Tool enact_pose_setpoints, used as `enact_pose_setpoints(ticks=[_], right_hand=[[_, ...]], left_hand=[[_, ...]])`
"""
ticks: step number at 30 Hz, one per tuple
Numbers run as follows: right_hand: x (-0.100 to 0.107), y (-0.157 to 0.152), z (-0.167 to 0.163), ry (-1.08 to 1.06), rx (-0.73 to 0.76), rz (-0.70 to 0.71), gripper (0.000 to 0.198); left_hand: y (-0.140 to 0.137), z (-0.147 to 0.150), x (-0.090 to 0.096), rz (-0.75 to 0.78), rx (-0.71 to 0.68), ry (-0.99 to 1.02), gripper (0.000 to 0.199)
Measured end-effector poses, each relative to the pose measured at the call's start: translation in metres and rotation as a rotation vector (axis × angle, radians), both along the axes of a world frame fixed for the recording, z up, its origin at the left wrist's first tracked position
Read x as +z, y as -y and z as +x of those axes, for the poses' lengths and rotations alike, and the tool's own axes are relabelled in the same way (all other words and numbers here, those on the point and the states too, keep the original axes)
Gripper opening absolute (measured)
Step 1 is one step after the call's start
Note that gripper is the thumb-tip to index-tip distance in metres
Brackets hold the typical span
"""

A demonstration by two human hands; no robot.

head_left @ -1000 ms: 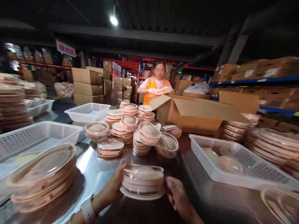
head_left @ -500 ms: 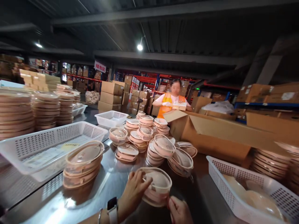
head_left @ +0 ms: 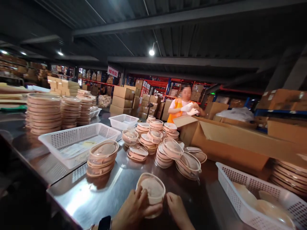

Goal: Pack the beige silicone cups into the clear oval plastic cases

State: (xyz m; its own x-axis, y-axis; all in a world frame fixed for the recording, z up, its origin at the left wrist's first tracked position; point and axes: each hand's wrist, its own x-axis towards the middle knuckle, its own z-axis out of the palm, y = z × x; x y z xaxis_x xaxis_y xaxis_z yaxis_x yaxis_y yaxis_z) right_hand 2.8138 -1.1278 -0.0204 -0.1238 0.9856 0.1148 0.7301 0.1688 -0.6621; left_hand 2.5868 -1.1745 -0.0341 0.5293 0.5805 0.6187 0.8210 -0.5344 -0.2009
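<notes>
In front of me on the metal table is a round, pinkish container with a clear lid and pale rim (head_left: 153,187). My left hand (head_left: 134,204), with a watch at the wrist, grips its left and near side, the fingers bent over the lid and the thumb along the front. Close to the container's right edge is my right hand (head_left: 177,206), its fingers curled closed. Whether anything small is pinched there is hidden. Similar containers (head_left: 172,148) lie in a heap just beyond, some tilted. A short stack of them (head_left: 102,158) stands to the left.
A white perforated basket (head_left: 79,131) holding papers sits at left, a smaller one (head_left: 123,121) behind it. Another basket (head_left: 230,188) with pale rounded items is at right, near a large open carton (head_left: 216,150). Tall container stacks (head_left: 44,111) stand far left. Across the table is a person in an orange vest (head_left: 178,108).
My view has swung left, so the table's things appear shifted right. The container in my left hand has turned and tipped. The person opposite has moved their hands.
</notes>
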Motion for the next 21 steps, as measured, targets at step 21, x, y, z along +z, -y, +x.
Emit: enact_pose_setpoints(ticks=[21], right_hand=[[0.006,0.097,-0.061,0.464,0.086,0.454,0.038]], left_hand=[[0.046,-0.017,0.012,-0.075,0.117,-0.069,0.061]])
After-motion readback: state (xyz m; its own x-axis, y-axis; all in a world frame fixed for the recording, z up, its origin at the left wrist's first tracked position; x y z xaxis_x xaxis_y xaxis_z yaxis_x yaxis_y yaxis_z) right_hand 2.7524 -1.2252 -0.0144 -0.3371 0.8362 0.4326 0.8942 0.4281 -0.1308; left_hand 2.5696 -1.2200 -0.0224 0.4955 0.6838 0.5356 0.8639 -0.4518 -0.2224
